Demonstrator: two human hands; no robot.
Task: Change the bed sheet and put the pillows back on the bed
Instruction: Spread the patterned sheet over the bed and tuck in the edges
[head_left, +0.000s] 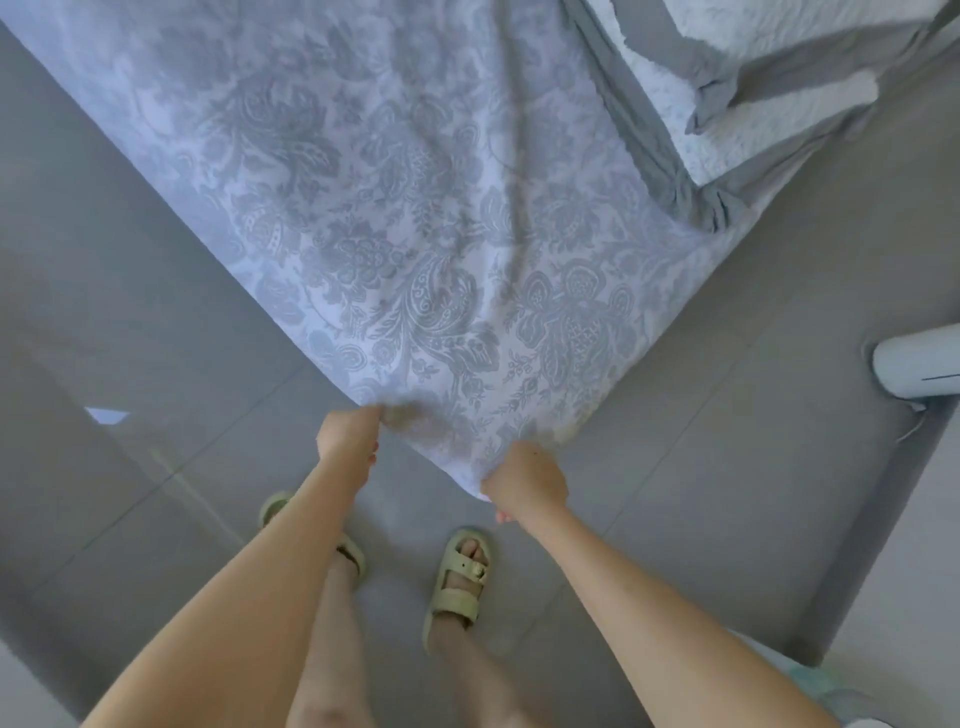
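Both hands grip the near corner of the patterned sheet (415, 234). The left hand (347, 435) pinches a bunch of hem, and the right hand (525, 480) curls round the corner tip just beside it. The sheet spreads away from the grip. Pulling evenly, low and taut, should square the corner. One sheet, two hands, two sandals (460, 577). The grey-and-white bedding (779, 67) far beyond the right hand looks like one heap, though that is hard to tell.
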